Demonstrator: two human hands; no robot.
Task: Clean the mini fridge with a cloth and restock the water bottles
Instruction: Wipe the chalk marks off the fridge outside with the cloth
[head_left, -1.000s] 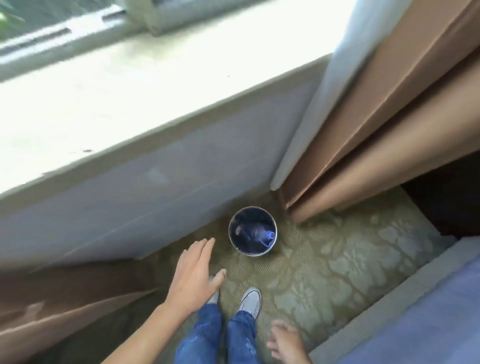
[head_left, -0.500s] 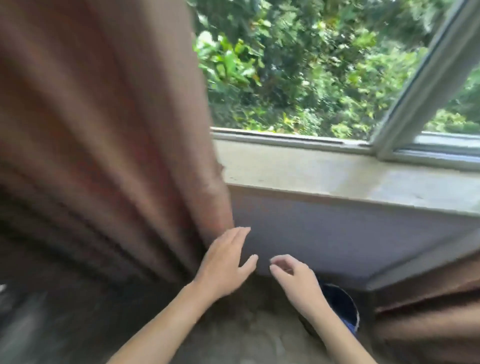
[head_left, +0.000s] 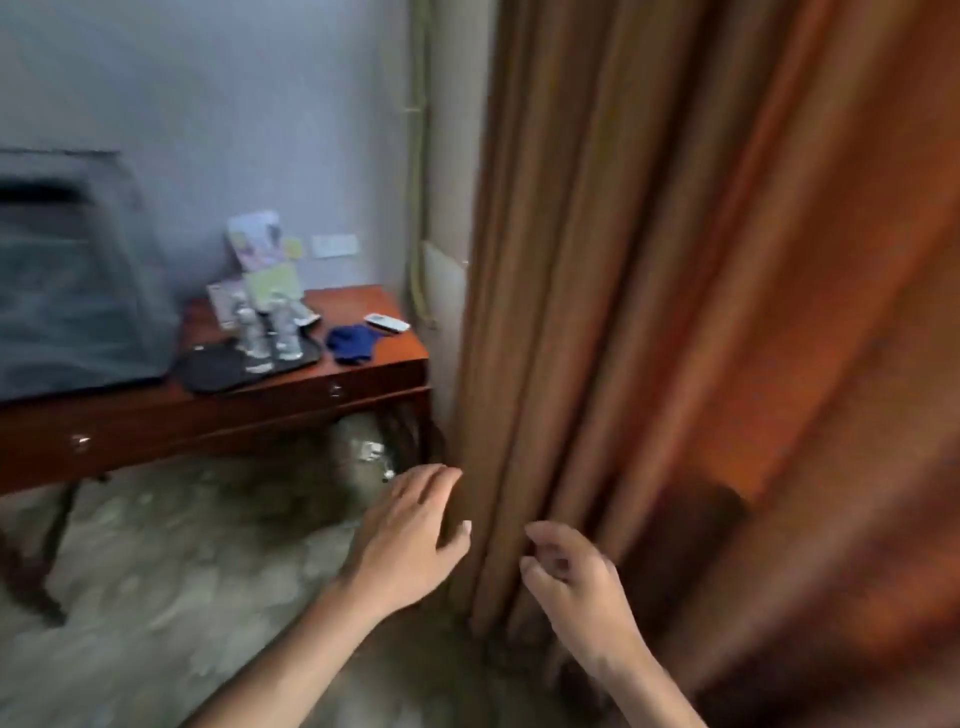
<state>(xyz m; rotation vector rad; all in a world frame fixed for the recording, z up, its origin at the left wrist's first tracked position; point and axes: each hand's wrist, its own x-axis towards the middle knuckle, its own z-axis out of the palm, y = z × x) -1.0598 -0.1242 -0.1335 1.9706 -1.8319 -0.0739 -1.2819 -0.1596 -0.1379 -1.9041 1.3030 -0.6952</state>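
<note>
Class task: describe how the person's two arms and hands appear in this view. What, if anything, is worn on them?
Both forearms are bare up to the frame edge, with no sleeves in view. The left hand and the right hand wear no gloves, and no watch, bracelet or ring shows, though the picture is blurred. A short, pale thumbnail shows on the left hand.

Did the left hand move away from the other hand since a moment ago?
Cannot tell. The camera swung from the window to the desk, so nothing fixed is shared. The left hand hovers open beside the right hand, by the curtain.
</note>
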